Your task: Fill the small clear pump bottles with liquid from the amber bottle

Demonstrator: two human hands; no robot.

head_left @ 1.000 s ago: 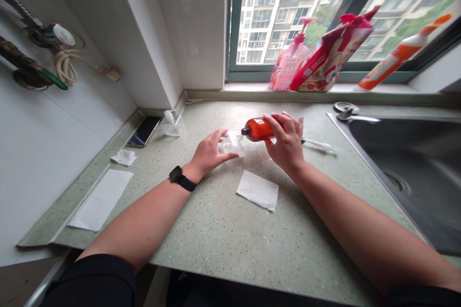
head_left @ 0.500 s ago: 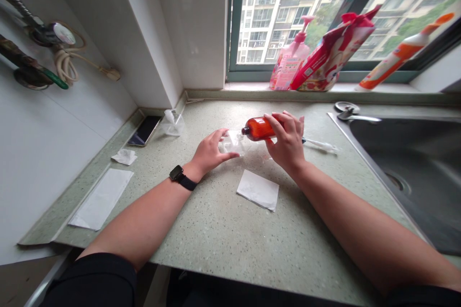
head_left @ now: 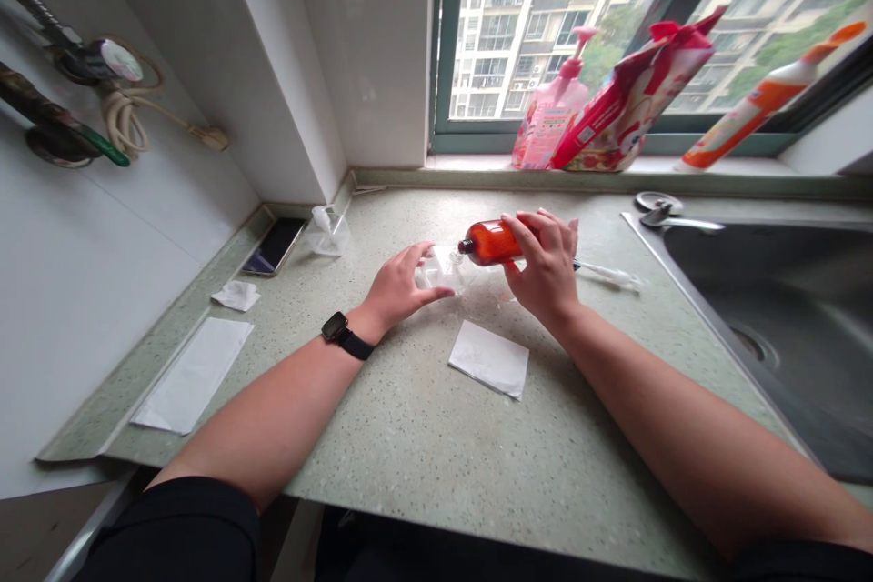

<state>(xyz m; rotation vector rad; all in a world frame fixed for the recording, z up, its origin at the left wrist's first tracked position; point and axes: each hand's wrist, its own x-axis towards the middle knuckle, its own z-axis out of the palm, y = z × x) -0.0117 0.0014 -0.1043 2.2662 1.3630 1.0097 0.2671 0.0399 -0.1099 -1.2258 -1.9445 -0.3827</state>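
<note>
My left hand (head_left: pixel 404 284) grips a clear plastic bottle (head_left: pixel 436 271) that lies on its side, its open neck pointing right. Wrapped in my right hand (head_left: pixel 542 264) is an amber bottle (head_left: pixel 495 242), tilted nearly level, with its dark threaded mouth close to the clear neck. Whether liquid passes between them is too small to tell. Below the bottles a folded white paper towel (head_left: pixel 488 359) lies on the counter. A clear dropper or syringe-like tube (head_left: pixel 607 275) with a dark end rests just right of my right hand.
At left lie a phone (head_left: pixel 274 246), a clear pump-top piece (head_left: pixel 328 232), a crumpled tissue (head_left: pixel 235 296) and folded paper (head_left: pixel 195 375). A steel sink (head_left: pixel 784 291) with a faucet (head_left: pixel 682 222) fills the right. On the sill stand a pink pump bottle (head_left: pixel 549 118), a red pouch (head_left: pixel 627 105) and an orange-white bottle (head_left: pixel 757 114).
</note>
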